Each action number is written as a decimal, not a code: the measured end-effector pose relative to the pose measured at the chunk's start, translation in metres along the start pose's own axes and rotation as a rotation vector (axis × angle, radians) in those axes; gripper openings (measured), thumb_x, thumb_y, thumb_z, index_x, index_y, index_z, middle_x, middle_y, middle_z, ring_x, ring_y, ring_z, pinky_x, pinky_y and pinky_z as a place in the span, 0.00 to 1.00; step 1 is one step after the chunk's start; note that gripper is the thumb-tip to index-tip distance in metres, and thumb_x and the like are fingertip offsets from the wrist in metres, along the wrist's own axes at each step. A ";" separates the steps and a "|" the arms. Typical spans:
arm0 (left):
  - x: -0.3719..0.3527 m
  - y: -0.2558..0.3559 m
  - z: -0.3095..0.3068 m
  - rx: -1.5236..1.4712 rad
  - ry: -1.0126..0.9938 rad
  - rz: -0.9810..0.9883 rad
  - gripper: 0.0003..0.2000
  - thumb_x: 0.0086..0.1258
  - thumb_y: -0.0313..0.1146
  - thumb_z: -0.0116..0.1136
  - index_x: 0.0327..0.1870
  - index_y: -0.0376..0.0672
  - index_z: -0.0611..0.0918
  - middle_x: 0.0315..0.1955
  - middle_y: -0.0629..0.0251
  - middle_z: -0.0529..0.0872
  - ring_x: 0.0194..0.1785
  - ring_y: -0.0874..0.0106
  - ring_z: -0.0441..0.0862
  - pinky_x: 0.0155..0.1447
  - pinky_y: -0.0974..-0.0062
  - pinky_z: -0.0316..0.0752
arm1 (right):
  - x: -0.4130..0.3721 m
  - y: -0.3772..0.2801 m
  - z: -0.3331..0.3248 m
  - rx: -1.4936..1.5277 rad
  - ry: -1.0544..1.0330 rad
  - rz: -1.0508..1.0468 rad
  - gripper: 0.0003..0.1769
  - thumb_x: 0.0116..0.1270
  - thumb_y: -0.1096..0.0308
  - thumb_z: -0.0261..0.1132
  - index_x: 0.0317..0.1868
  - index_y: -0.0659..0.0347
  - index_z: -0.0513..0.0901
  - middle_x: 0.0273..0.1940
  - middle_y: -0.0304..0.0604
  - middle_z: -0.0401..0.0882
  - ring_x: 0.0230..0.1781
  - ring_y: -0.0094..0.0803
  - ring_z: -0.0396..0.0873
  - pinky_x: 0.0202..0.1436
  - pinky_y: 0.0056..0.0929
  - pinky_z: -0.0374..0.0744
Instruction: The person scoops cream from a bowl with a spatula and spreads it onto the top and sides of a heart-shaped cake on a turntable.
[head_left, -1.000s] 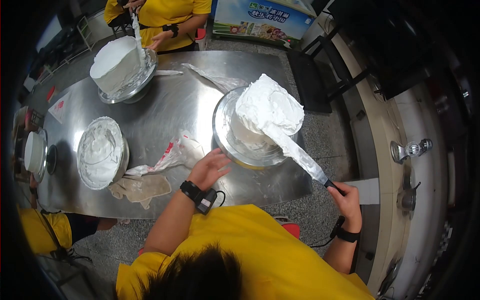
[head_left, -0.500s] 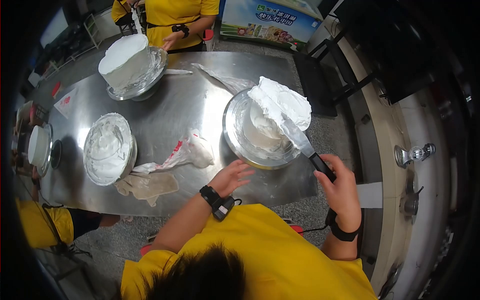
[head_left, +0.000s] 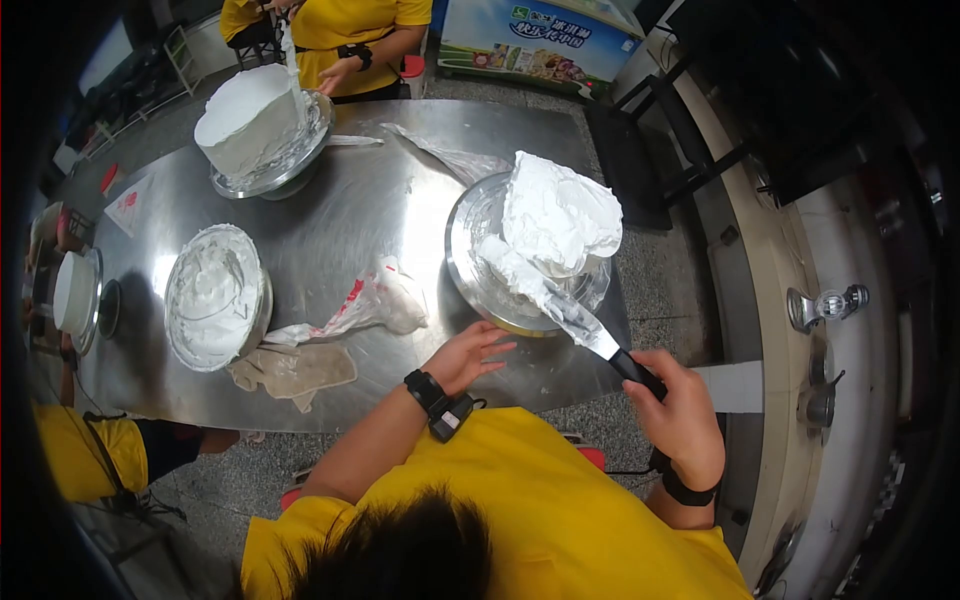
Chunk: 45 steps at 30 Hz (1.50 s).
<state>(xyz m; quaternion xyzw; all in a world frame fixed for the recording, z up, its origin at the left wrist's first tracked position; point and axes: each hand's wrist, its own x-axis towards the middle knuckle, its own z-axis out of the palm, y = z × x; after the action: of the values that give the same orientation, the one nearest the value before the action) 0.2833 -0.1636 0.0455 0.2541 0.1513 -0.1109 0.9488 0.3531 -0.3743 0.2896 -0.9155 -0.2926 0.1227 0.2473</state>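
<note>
My right hand (head_left: 682, 410) is wrapped round the black handle of an icing spatula (head_left: 594, 335). Its metal blade points up and left, with a thick load of white cream on the end. The blade overlaps the near side of a cream-covered cake (head_left: 560, 212), which is heaped with rough white cream. Under the cake is a round metal turntable (head_left: 462, 262) with cream smeared on its plate. My left hand (head_left: 470, 358) has its fingers stretched out, fingertips right at the turntable's near rim, and holds nothing.
To the left stand a bowl of white cream (head_left: 212, 298), a beige cloth (head_left: 295, 374) and a piping bag (head_left: 375, 300). Across the metal table (head_left: 350, 225), a person in yellow works at another cake (head_left: 248, 120) on a turntable. Another person's sleeve (head_left: 95, 450) shows at lower left.
My right hand has swung the spatula down and left, from the cake's top to its near side, now carrying cream. My left hand stays at the rim.
</note>
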 end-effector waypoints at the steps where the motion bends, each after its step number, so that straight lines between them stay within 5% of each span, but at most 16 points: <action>1: 0.000 0.000 0.000 -0.003 0.006 -0.001 0.15 0.71 0.35 0.49 0.55 0.45 0.66 0.58 0.63 0.68 0.66 0.63 0.65 0.64 0.63 0.63 | -0.001 0.000 -0.001 0.041 -0.016 0.027 0.14 0.58 0.71 0.66 0.45 0.63 0.77 0.34 0.55 0.80 0.36 0.51 0.80 0.37 0.37 0.77; 8: 0.001 0.000 -0.002 0.009 0.007 0.000 0.12 0.71 0.35 0.49 0.52 0.46 0.68 0.59 0.63 0.68 0.66 0.62 0.66 0.63 0.62 0.64 | 0.000 0.008 0.002 -0.034 0.072 0.029 0.14 0.57 0.72 0.66 0.45 0.63 0.78 0.34 0.56 0.80 0.35 0.48 0.81 0.36 0.32 0.77; 16: 0.000 0.002 -0.014 -0.076 0.053 0.058 0.11 0.69 0.34 0.51 0.51 0.47 0.70 0.53 0.61 0.74 0.65 0.59 0.67 0.63 0.58 0.65 | -0.011 0.039 -0.015 0.202 -0.001 0.104 0.17 0.56 0.75 0.69 0.46 0.65 0.79 0.32 0.45 0.83 0.32 0.24 0.80 0.37 0.24 0.76; 22: -0.003 0.016 -0.014 -0.072 0.065 0.078 0.15 0.68 0.33 0.51 0.54 0.45 0.68 0.54 0.58 0.73 0.65 0.58 0.66 0.65 0.56 0.61 | -0.009 0.061 -0.010 0.199 0.133 0.040 0.18 0.52 0.77 0.70 0.45 0.64 0.81 0.34 0.51 0.82 0.32 0.31 0.81 0.37 0.26 0.77; 24: -0.004 0.020 -0.016 -0.091 0.061 0.093 0.18 0.68 0.35 0.50 0.57 0.44 0.65 0.55 0.58 0.72 0.66 0.59 0.65 0.66 0.56 0.60 | -0.013 0.061 -0.021 0.021 0.129 -0.168 0.18 0.51 0.76 0.71 0.45 0.64 0.82 0.31 0.50 0.81 0.29 0.36 0.80 0.34 0.27 0.76; 28: -0.004 0.023 -0.020 -0.177 0.116 0.149 0.23 0.67 0.34 0.51 0.62 0.40 0.63 0.51 0.58 0.74 0.63 0.58 0.66 0.66 0.55 0.60 | -0.017 0.080 -0.026 0.017 0.182 -0.124 0.19 0.50 0.76 0.71 0.45 0.64 0.82 0.29 0.49 0.79 0.27 0.39 0.77 0.32 0.28 0.74; 45: 0.001 0.034 -0.035 -0.170 0.149 0.228 0.25 0.68 0.36 0.48 0.65 0.39 0.62 0.55 0.57 0.70 0.59 0.61 0.69 0.64 0.54 0.64 | -0.030 0.130 -0.010 0.263 0.208 0.068 0.20 0.52 0.79 0.71 0.47 0.65 0.82 0.35 0.43 0.82 0.34 0.24 0.78 0.38 0.22 0.75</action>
<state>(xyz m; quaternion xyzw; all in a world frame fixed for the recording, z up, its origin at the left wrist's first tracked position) 0.2856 -0.1173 0.0318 0.1958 0.2003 0.0297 0.9595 0.3949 -0.4880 0.2324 -0.8924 -0.2155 0.0729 0.3896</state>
